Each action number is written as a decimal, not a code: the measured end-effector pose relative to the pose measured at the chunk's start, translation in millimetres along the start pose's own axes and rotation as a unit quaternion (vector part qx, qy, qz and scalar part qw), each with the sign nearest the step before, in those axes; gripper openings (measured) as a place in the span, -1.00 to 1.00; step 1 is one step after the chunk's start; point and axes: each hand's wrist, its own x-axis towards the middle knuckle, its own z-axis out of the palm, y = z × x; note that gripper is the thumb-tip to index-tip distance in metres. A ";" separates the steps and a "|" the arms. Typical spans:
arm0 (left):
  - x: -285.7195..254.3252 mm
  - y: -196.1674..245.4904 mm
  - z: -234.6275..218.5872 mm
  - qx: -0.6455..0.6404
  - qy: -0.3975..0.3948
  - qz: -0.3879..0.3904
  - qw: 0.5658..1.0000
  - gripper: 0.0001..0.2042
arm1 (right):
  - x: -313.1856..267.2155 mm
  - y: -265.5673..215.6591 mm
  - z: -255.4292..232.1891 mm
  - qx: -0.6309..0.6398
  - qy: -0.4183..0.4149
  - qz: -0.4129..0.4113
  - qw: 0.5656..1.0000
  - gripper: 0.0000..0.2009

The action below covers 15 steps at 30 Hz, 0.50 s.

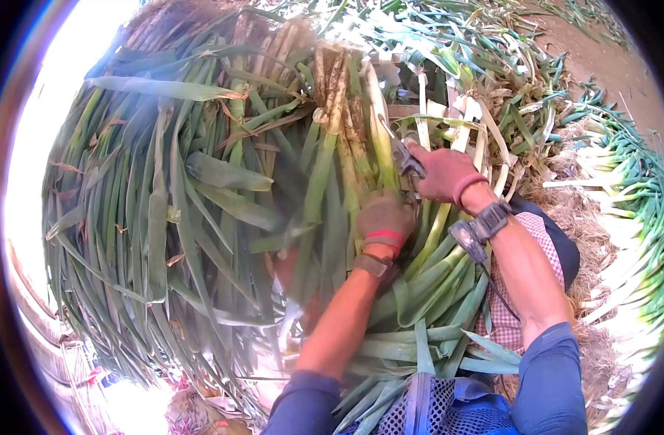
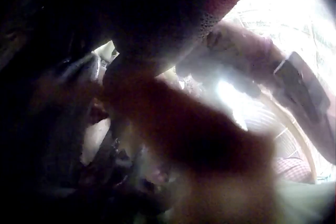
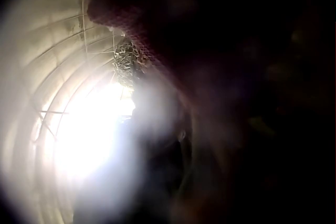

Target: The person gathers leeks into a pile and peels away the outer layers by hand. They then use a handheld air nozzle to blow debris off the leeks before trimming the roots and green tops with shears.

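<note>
In the head view the gloved right hand grips a dark metal tool, whose thin tip lies against the pale stalk of a green onion. Just below and to the left, the gloved left hand is curled round green onion stalks beside that stalk; its fingertips are hidden. Pale stems with long leaves lie under the right forearm. The left wrist view is dark and blurred, with the other arm at the upper right. Mostly dark glove fills the right wrist view.
A large heap of long green leaves covers the left side. Trimmed onions lie in a row on the right, beside dry roots. More leaves are piled at the top, near brown soil.
</note>
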 end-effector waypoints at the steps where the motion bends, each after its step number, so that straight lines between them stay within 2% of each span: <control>1: 3.1 3.0 3.2 0.035 0.012 0.005 0.999 -0.54 | 10.0 1.6 0.4 -0.003 0.019 0.007 1.000 -0.17; 5: 10.9 13.9 12.4 0.077 0.021 -0.030 0.996 -0.47 | 51.2 7.0 -3.4 0.005 0.057 0.018 0.998 -0.18; 7: 15.9 20.8 15.1 0.109 -0.006 -0.065 0.992 -0.43 | 67.3 10.8 -4.9 0.028 0.087 0.013 0.996 -0.17; 11: 26.8 23.7 27.3 0.120 0.006 -0.062 0.991 -0.44 | 74.1 20.1 0.1 0.030 0.097 0.001 0.995 -0.17; 13: 33.7 28.7 19.2 0.100 -0.034 -0.096 0.990 -0.45 | 55.9 21.7 -5.6 0.034 -0.002 0.035 0.999 -0.18; 15: 36.0 31.3 7.4 0.063 -0.052 -0.106 0.991 -0.46 | 24.8 26.8 -0.5 0.041 -0.007 0.028 0.999 -0.20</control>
